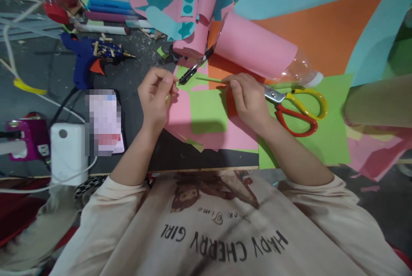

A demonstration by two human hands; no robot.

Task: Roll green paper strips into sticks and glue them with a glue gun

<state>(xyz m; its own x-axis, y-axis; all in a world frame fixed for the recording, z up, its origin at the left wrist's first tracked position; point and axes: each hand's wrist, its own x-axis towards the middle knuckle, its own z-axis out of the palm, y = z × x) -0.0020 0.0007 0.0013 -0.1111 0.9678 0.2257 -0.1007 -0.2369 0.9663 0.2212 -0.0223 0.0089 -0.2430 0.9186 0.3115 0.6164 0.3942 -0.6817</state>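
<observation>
My right hand (pixel 246 98) is closed round one end of a thin green paper strip (pixel 207 79), which points left. My left hand (pixel 158 95) hovers to the left with its fingers pinched together; what they hold, if anything, is too small to make out. A black pen (pixel 195 68) lies slanted between the hands. Under them is a green paper square (pixel 209 115) on pink paper (pixel 178 115). Scissors (pixel 298 106) with one yellow and one red handle lie beside my right hand, their blades partly hidden by it.
A bottle wrapped in pink paper (pixel 257 46) lies behind my right hand on orange paper (pixel 337 27). At left are a blue glue gun (pixel 85 57), a phone (pixel 107 123), a white power bank (pixel 69 151) and cables. Several markers (pixel 109 5) lie farther back.
</observation>
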